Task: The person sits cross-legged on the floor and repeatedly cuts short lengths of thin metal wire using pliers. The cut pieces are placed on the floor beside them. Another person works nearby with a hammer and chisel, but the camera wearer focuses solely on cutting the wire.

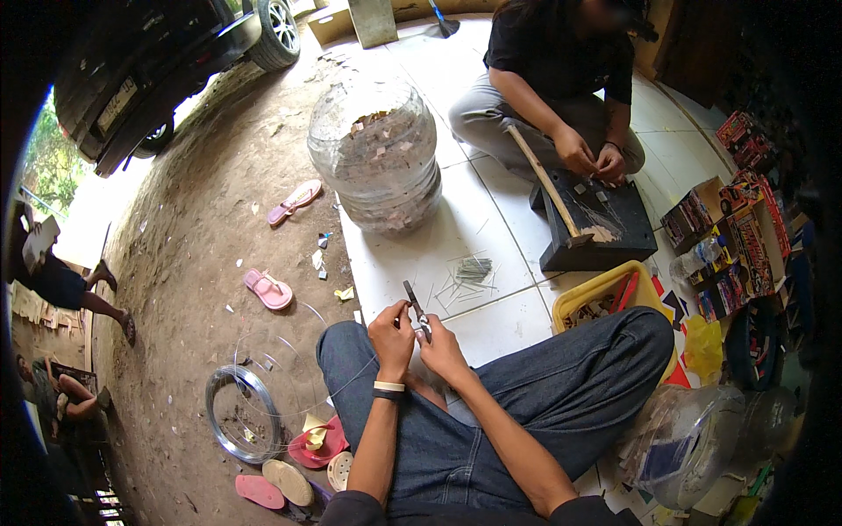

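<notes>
Denim-clad crossed legs fill the lower middle, and above them both forearms rise to meet: the left hand (391, 337) (a pale band and a dark one on its wrist) is curled shut around the handles of a small pair of pliers (415, 309), whose dark tip points up and away, while the right hand (441, 346) pinches closed on a short bit of thin wire (424, 329) just beside them. White floor tiles (478, 223) end at a bare dirt floor (206, 210) on the left, where a coil of wire (243, 412) and pink sandals (267, 289) lie. Cut wire pieces (472, 270) are scattered on the tiles ahead. A big clear jug (375, 153) holds paper scraps; a yellow tray (605, 298) sits by the right knee. Opposite, another person crouches over a dark block (601, 223) with a hammer (548, 188) on it.
</notes>
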